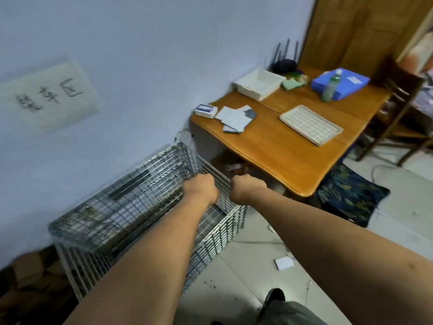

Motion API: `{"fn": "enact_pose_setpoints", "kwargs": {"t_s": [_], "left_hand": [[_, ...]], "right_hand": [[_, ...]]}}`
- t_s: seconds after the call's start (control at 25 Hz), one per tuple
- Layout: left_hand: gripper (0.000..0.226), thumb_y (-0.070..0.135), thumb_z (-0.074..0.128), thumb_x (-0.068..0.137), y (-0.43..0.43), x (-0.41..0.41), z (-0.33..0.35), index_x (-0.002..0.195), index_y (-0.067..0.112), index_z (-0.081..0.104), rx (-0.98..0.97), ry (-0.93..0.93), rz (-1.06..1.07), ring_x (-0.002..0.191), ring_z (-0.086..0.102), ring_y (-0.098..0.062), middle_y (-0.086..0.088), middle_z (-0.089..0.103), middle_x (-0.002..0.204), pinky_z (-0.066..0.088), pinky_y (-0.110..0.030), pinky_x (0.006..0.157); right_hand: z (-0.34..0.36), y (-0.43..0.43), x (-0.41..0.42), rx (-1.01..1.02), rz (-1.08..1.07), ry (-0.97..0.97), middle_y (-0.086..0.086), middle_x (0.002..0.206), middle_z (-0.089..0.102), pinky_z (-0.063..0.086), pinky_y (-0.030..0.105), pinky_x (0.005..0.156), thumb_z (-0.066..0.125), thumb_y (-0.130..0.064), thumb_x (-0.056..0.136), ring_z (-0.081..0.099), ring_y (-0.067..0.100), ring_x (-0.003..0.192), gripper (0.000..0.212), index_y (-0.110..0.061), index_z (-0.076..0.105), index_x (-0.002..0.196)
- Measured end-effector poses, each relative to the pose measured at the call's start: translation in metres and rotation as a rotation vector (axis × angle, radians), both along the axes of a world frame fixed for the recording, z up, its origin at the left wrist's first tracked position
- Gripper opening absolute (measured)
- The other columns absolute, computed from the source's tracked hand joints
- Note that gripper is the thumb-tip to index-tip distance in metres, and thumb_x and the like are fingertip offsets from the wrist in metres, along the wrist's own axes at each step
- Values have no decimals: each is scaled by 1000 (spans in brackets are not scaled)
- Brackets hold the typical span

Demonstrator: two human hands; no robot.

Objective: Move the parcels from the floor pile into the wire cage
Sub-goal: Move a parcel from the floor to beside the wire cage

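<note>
1. The cage [131, 207] stands on the floor against the wall [140, 66], just left of the table [276, 146]. Its mesh is blurred. Dark and pale shapes show through the wires, but I cannot tell what they are.
2. The left hand [200, 191] grips the mesh at the cage's near top corner, fingers curled tight round the wire.
3. The right hand [246, 187] is a fist at the rim of the end panel, just beside the left. It seems to hold the wire, though its fingertips are hidden.
4. The parcels [28, 280], brown boxes, lie in shadow at the cage's left end, low against the wall. Neither hand holds one.
5. The step looks like opening or shifting the cage so that parcels can go in.
6. To do it well:
   - Move both hands together so the light frame does not twist.
   - Hold the thick rim wire, not the thin mesh, which would bend and pinch the fingers.
   - Leave the top wide open and steady before letting go.
   - Clear the table's edge.
7. Little of the task seems done, since the pile is untouched.
</note>
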State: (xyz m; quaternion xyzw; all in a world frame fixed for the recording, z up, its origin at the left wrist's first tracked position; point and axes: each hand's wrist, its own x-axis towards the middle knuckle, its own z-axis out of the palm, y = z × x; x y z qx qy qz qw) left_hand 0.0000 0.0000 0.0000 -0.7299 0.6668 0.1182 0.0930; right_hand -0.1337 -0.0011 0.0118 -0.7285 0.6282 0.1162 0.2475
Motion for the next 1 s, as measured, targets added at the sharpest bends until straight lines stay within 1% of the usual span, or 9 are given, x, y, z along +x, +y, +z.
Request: {"fn": "enact_pose_setpoints", "kwargs": {"t_s": [0.12, 0.28, 0.36, 0.48, 0.6, 0.68, 0.8, 0.88, 1.0], "left_hand": [[29, 30, 53, 97, -19, -58, -6, 118, 17, 68, 58, 28, -131, 114, 65, -33, -11, 68, 124, 46, -38, 83], [32, 34, 57, 95, -44, -167, -6, 120, 18, 68, 86, 37, -319, 115, 64, -34, -10, 67, 125, 47, -38, 84], [32, 33, 56, 95, -51, -216, -6, 120, 17, 69, 76, 20, -409, 116, 64, -34, -10, 67, 127, 49, -38, 85], [35, 31, 56, 96, -49, -306, -8, 125, 15, 66, 56, -44, -617, 119, 64, -33, -10, 66, 130, 50, -37, 90], [29, 32, 55, 97, -41, -393, -20, 120, 18, 67, 59, -50, -809, 113, 65, -32, -9, 68, 123, 47, -35, 81], [29, 34, 53, 98, -33, -436, -30, 118, 18, 65, 62, -22, -890, 110, 64, -31, -8, 66, 120, 49, -36, 79], [39, 39, 52, 99, -9, -498, -45, 131, 17, 56, 31, 32, -1091, 118, 56, -32, -9, 52, 130, 49, -43, 86], [42, 39, 51, 101, 9, -531, -51, 137, 17, 49, -8, 41, -1255, 121, 53, -33, -11, 46, 134, 47, -44, 82], [45, 37, 48, 102, 29, -568, -61, 143, 17, 45, 30, 27, -1436, 123, 53, -33, -11, 45, 139, 43, -41, 76]], "right_hand": [[-10, -3, -57, -2, -116, 6, 3, 100, 62, 53, 38, 78, 53, -27, 92, 61, 26, 89, 13, -20, 57, 102], [-20, 3, -159, 0, -313, 14, 1, 82, 51, 45, 36, 71, 51, -25, 95, 55, 27, 85, 8, -18, 54, 92], [-25, 8, -205, 19, -395, 14, 4, 90, 56, 45, 37, 71, 52, -29, 95, 55, 27, 85, 11, -19, 53, 91], [-30, 20, -287, 23, -529, -11, 3, 104, 63, 51, 39, 77, 54, -39, 91, 57, 28, 87, 21, -24, 59, 105], [-36, 47, -364, -16, -679, -57, 3, 101, 60, 54, 43, 90, 53, -43, 92, 58, 31, 94, 25, -24, 57, 107], [-42, 69, -399, -65, -804, -76, 11, 112, 59, 52, 43, 94, 56, -42, 90, 60, 35, 108, 43, -19, 49, 127], [-53, 117, -447, -114, -1056, -79, 18, 129, 51, 49, 45, 97, 59, -36, 90, 55, 40, 120, 64, -18, 32, 145], [-59, 150, -470, -81, -1193, -57, 18, 135, 48, 47, 45, 98, 58, -32, 92, 53, 40, 123, 65, -18, 31, 149], [-69, 198, -486, -32, -1386, -45, 17, 138, 47, 47, 44, 98, 53, -27, 92, 53, 39, 125, 59, -18, 34, 148]]}}
